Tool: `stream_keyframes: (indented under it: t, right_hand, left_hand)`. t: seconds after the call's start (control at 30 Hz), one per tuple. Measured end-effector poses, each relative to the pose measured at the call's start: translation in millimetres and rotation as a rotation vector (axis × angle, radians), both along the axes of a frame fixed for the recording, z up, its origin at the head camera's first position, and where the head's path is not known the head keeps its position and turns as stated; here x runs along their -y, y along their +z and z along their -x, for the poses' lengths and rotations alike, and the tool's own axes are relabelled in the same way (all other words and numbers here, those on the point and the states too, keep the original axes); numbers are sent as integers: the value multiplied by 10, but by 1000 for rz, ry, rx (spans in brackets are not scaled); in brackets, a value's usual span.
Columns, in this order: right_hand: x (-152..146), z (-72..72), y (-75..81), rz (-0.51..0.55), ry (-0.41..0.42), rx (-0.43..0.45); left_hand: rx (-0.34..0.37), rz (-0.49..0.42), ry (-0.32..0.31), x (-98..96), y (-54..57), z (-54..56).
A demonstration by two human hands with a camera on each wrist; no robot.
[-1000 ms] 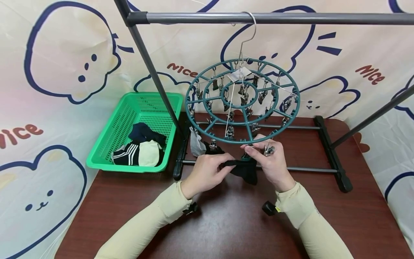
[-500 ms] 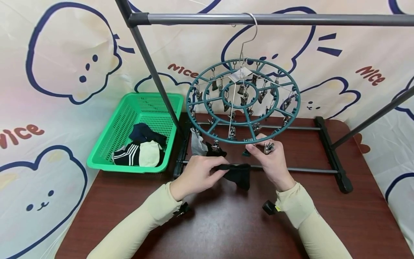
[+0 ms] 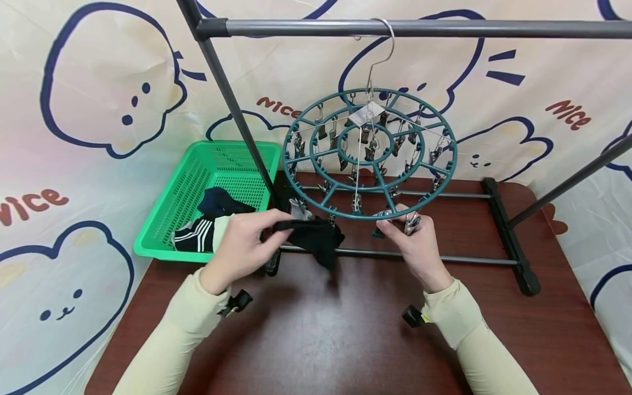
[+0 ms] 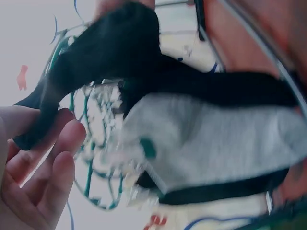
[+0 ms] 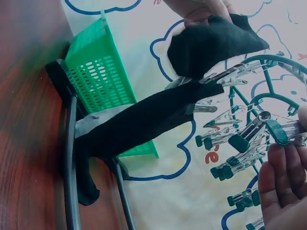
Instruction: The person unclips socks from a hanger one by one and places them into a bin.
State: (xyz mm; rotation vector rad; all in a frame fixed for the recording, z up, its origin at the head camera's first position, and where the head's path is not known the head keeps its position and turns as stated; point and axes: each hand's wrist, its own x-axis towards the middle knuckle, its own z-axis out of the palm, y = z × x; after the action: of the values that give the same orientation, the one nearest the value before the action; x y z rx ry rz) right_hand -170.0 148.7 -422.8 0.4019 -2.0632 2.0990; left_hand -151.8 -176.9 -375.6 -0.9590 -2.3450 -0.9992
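Left grip (image 3: 243,241) pinches sock (image 3: 315,237) by edge.

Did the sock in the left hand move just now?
Yes, the black sock in the left hand moved left, closer to the green basket, in the head view.

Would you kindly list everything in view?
Wood-grain table: 1, brown, underneath
Printed backdrop: 1, pale, behind
Perforated plastic basket: 1, green, at left
Cloth items: at least 3, navy, striped black, cream, in basket
Tubular metal rack: 1, grey, on table
Round plastic hanger: 1, teal, hooked on rack
Metal clips: many, silver and green, under hanger
Clipped socks: at least 2, grey, black, under hanger
Held sock: 1, black, above table
Sleeves: 2, cream, forearms
Wrist devices: 2, black, wrists
Left hand: 1, pinching sock
Right hand: 1, pinching clip
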Motion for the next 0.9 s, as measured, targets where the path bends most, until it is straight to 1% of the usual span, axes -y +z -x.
stream_keyframes:
  t: [0.07,0.17,0.27,0.33,0.47,0.63,0.77,0.9]
  right_hand:
    - [-6,-3,5,-5,1,1]
    - [-13,-3,14,-14,-6,-5]
    - [-20,1,15,-16,-16,-13]
    - [-21,2,15,-14,-16,-12]
    - [-26,-10,15,-23,-21,-16]
    - [-36,-32,17,-40,-16,-31]
    - [-39,-29,22,-41,-10,-34]
    - [-45,-18,21,-39,-16,-31]
  left_hand:
    - [-27,-24,32,115,57,-1]
    - [-84,-40,105,270,134,4]
    - [-101,-63,178,387,196,5]
    - [-96,-80,215,447,226,4]
    - [-83,-120,266,541,250,20]
    - [-93,-154,335,662,273,92]
    - [-122,-167,453,791,287,171]
    - [-135,-169,572,939,269,273]
